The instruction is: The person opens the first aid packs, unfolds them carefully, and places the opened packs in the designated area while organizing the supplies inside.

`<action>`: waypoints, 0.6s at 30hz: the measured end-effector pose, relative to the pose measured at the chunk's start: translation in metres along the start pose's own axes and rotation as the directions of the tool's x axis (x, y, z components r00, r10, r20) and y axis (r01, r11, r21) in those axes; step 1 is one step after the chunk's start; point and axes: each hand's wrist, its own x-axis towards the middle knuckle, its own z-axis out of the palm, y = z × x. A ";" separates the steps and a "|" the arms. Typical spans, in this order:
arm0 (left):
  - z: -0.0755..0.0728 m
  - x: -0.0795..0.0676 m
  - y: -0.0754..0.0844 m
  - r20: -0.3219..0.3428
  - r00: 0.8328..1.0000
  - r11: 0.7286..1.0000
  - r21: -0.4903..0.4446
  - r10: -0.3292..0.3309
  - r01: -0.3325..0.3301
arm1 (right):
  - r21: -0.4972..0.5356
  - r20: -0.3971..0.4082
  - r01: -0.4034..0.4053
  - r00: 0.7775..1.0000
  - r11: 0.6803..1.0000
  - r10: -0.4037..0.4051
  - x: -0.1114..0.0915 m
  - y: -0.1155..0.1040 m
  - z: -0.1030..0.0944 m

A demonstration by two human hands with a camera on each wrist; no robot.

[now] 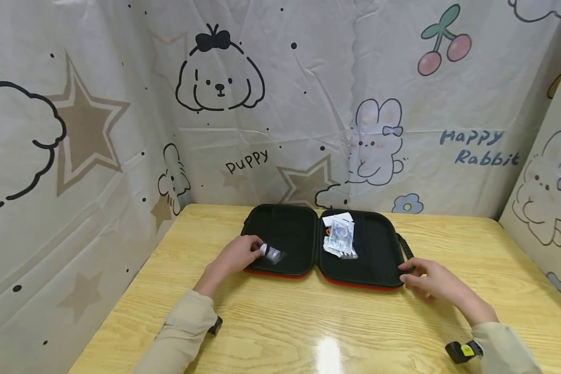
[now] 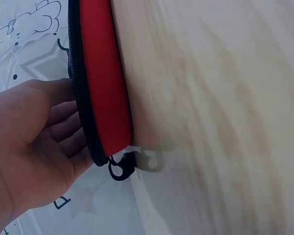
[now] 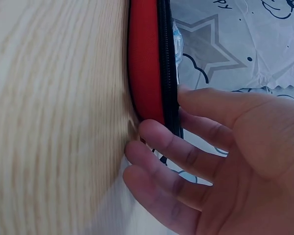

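Note:
An unzipped black-lined case with red outer sides lies spread flat on the table, its two halves joined at the middle. In the left half, my left hand pinches the end of a small clear plastic packet; the left wrist view shows the fingers curling behind the zippered rim, fingertips hidden. My right hand grips the near right corner of the case, thumb on the rim and fingers against the red side. Several clear and white packets are piled in the right half.
A black strap handle sticks out from the case's right side. A black clip hangs at the left side. Behind the wooden table hangs a printed cloth, which also runs along both sides.

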 end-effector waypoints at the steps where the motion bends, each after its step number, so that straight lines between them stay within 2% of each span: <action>1: -0.001 0.000 0.001 -0.001 1.000 1.000 0.007 0.000 0.000 | 0.001 0.002 -0.005 1.000 1.000 0.005 0.000 -0.001 0.000; 6: -0.003 0.000 0.004 0.021 1.000 1.000 -0.003 0.019 -0.019 | 0.003 0.016 -0.013 1.000 1.000 0.013 0.001 -0.003 0.000; 12: -0.006 0.002 0.004 0.124 0.989 0.993 -0.102 0.076 -0.064 | 0.019 0.023 -0.015 1.000 1.000 0.014 0.001 -0.003 0.000; 14: -0.008 0.002 0.006 0.147 0.987 0.987 -0.153 0.061 -0.039 | 0.021 0.022 -0.017 1.000 1.000 0.017 0.001 -0.003 0.000; 18: -0.010 -0.001 0.010 0.178 0.984 0.957 -0.281 -0.021 0.071 | 0.029 0.020 -0.021 1.000 0.999 0.020 0.002 -0.002 0.000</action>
